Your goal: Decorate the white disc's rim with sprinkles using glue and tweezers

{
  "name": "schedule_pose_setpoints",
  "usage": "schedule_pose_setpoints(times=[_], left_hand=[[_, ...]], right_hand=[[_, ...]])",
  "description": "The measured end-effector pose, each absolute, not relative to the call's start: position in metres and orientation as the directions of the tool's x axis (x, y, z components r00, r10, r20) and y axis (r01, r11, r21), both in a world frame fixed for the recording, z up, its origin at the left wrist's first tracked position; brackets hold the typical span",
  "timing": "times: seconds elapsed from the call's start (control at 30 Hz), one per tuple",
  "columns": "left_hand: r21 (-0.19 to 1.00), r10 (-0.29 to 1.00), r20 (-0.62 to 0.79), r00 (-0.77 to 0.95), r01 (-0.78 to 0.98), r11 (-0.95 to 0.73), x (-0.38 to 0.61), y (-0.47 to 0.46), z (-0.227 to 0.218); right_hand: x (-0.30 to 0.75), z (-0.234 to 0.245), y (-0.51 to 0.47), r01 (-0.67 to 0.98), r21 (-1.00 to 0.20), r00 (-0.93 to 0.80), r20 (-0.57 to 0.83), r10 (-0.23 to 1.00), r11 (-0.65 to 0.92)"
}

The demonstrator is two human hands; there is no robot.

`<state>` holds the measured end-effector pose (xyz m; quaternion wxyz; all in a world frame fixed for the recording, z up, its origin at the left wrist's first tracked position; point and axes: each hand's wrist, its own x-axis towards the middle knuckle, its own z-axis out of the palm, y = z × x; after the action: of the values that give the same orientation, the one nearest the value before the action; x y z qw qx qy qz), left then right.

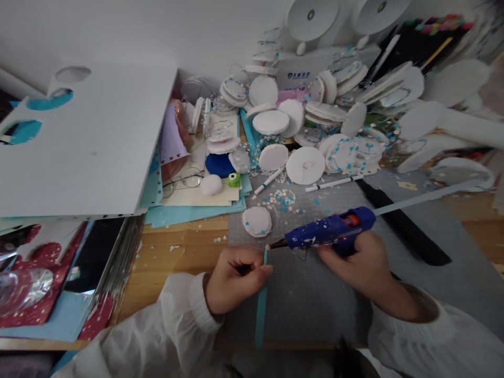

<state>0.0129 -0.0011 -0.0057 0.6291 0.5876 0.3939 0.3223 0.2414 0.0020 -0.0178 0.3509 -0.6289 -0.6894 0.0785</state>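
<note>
White sleeves (441, 333) cuff hands (235, 281) holding a strip (261, 315) (teal) and glue gun (328, 230).

A blue plastic glue gun (328, 229) hides part of the right hand (364, 262), the top edge cuts two round white dishes (323, 20), and a white disc on the right (459, 81) is blurry

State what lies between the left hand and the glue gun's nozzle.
In the head view: the upper end of the teal strip, with a small pale bit at its tip, beside the nozzle.
</note>
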Motion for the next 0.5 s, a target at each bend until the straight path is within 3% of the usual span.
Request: schedule_pose_setpoints(times=[0.5], left_hand=[[0.993, 0.866, -0.121, 0.484, 0.065, 0.102, 0.0118, -0.0014, -0.0052]], right_hand=[[0.2419, -0.0191, 0.002, 0.824, -0.52, 0.017, 0.421, 0.907, 0.226]])
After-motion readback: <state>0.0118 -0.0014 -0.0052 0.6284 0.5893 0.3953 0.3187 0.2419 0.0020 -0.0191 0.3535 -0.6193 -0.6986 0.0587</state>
